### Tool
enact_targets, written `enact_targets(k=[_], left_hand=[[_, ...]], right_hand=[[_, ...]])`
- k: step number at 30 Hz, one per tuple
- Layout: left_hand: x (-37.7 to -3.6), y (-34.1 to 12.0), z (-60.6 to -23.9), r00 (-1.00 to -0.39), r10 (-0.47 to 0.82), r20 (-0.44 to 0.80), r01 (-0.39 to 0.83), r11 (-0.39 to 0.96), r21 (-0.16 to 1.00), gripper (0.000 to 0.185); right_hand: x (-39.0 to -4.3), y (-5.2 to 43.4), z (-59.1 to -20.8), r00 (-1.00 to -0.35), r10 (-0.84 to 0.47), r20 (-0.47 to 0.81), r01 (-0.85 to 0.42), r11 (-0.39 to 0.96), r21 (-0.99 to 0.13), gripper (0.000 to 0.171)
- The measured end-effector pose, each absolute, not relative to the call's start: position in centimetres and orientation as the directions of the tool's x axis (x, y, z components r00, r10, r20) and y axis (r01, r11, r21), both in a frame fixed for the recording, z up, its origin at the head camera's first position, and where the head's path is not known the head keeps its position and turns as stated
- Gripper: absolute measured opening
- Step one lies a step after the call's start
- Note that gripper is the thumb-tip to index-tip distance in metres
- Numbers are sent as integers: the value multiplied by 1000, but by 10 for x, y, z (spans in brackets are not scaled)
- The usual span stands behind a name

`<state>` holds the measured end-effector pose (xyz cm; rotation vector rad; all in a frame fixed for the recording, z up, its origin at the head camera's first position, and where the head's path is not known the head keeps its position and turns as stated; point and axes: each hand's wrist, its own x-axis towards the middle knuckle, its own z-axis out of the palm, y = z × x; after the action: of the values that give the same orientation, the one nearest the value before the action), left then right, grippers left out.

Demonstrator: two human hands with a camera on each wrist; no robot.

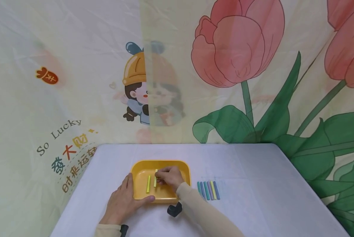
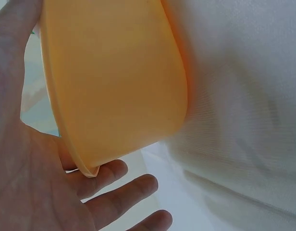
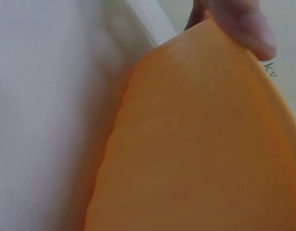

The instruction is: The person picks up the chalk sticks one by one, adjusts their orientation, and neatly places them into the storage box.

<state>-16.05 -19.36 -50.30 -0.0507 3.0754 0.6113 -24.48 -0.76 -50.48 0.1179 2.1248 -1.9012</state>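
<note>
Pinching a slim, straight yellow stick (image 1: 155, 183), right hand (image 1: 170, 177); relaxed against yellow tray (image 1: 140, 184), left hand (image 1: 123, 199)

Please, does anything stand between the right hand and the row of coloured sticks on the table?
Yes: the yellow tray's right rim lies between the right hand, pinching a yellow stick, and the row of sticks; no other object shows there.

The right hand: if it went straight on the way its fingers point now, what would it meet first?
Leaving aside the pale stick it pinches, the right hand would probably meet the yellow stick lying further left in the tray, though depth is unclear.
</note>
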Motion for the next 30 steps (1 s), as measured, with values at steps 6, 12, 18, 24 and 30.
enact_targets(k=[6,12,18,24,30], left_hand=[[-159,-194,-504,-1000,-23,-1,-22,918,397,144],[-159,-195,-503,-1000,-18,7,-14,916,402,143],[-159,-195,-502,-1000,-23,7,-18,917,399,143],[-159,-195,-502,-1000,-25,9,-19,921,389,142],[-159,-194,-502,-1000,-20,8,-16,927,375,142]], right_hand=[[-244,-12,-506,-942,-137,-306,275,207,-939,14],[-245,-18,-509,-950,-152,-273,231,247,-941,8],[-246,-21,-510,-954,-156,-257,214,249,-945,6],[-252,-25,-517,-953,-137,-271,226,276,-934,8],[-254,-27,-522,-959,-135,-250,199,313,-929,8]])
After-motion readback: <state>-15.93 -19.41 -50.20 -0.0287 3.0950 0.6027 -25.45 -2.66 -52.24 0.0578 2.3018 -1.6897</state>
